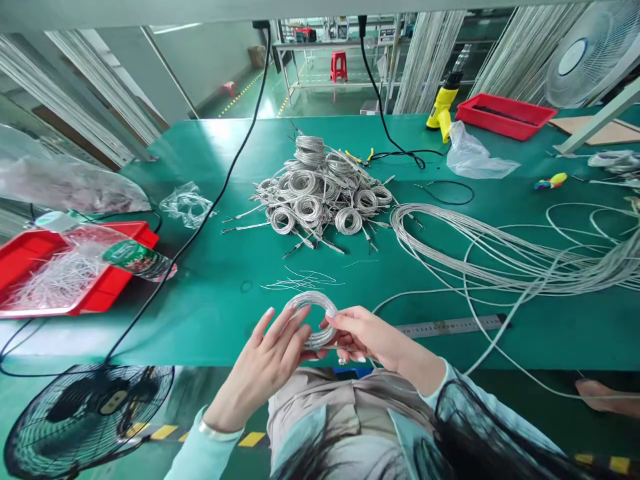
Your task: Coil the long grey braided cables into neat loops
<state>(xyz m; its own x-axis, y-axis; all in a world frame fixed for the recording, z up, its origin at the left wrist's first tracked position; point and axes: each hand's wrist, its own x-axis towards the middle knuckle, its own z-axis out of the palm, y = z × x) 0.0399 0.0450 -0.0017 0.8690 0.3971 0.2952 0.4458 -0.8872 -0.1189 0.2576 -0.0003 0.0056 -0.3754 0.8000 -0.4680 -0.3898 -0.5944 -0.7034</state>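
A small coil of clear-grey cable (pixel 314 299) is held just above the front of the green table (pixel 210 313). My left hand (pixel 273 360) has its fingers laid over the coil's left side, with the thumb below. My right hand (pixel 373 337) pinches the coil's right side between thumb and fingers; its lower fingers are partly hidden. A cable runs from near my right hand towards the loose cable bundle (pixel 450 247). Behind the coil lie several thin white strands (pixel 303 280). Farther back is a heap of finished cable coils (pixel 320 190) with stripped ends.
A steel ruler (pixel 445 327) lies right of my hands. At left are a red tray of white offcuts (pixel 115 293), a plastic bottle (pixel 135 259) and a hanging black cord (pixel 220 193). A yellow heat gun (pixel 441 110) and red tray (pixel 505 117) stand back right. Another person's hand (pixel 603 397) shows right.
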